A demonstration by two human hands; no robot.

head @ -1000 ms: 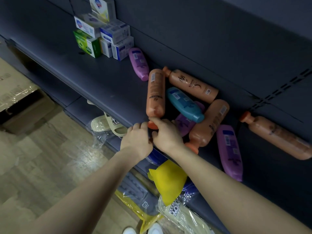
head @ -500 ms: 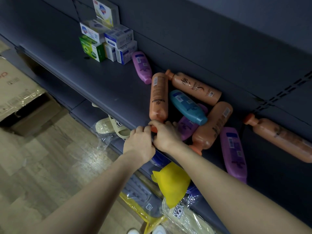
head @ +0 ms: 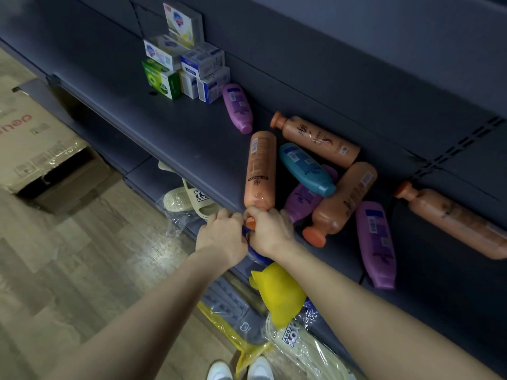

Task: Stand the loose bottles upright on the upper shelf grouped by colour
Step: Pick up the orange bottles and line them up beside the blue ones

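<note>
Orange bottle (head: 260, 171) (lying flat): right hand (head: 270, 233) grips neck; left hand (head: 222, 234): hold unclear.

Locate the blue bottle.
Head view, centre-right on the upper shelf: the blue bottle lies on its side, just right of the leftmost orange bottle, overlapping a purple bottle.

View swings right and down: the stacked soap boxes (head: 186, 69) slide toward frame centre and more of the brown cardboard box (head: 41, 149) shows. The left hand (head: 222, 234) and right hand (head: 270, 233) press tighter around the cap end of the lying orange plastic bottle (head: 260, 171), the right thumb now curled over its neck.
</note>
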